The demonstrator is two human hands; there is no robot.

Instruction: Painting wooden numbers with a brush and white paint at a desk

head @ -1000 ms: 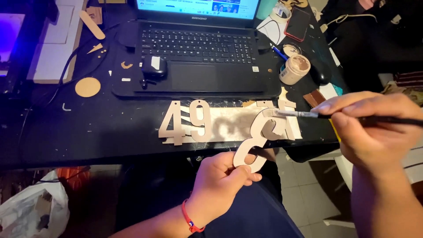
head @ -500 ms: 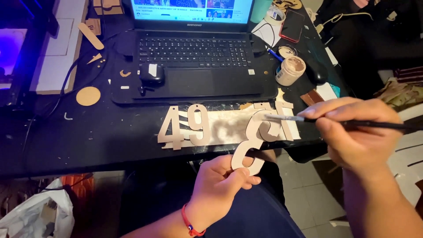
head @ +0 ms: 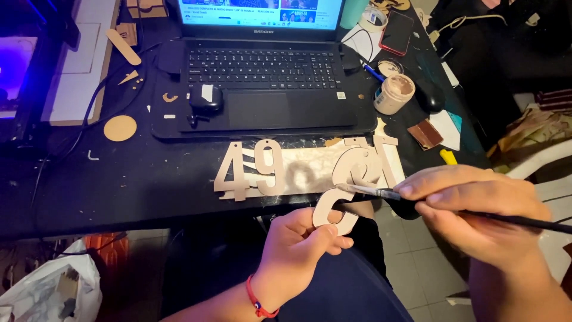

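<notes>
Left hand (head: 301,250) grips a cutout (head: 341,192) at centre; right hand (head: 476,211) holds a brush (head: 381,192) touching it. Upper right, 1 open jar (head: 394,93) holds tan paint.

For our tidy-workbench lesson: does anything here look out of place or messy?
Yes. Pale paint smears stain the black table around the cut-out numerals, and wood offcuts lie scattered left of the laptop.
</notes>
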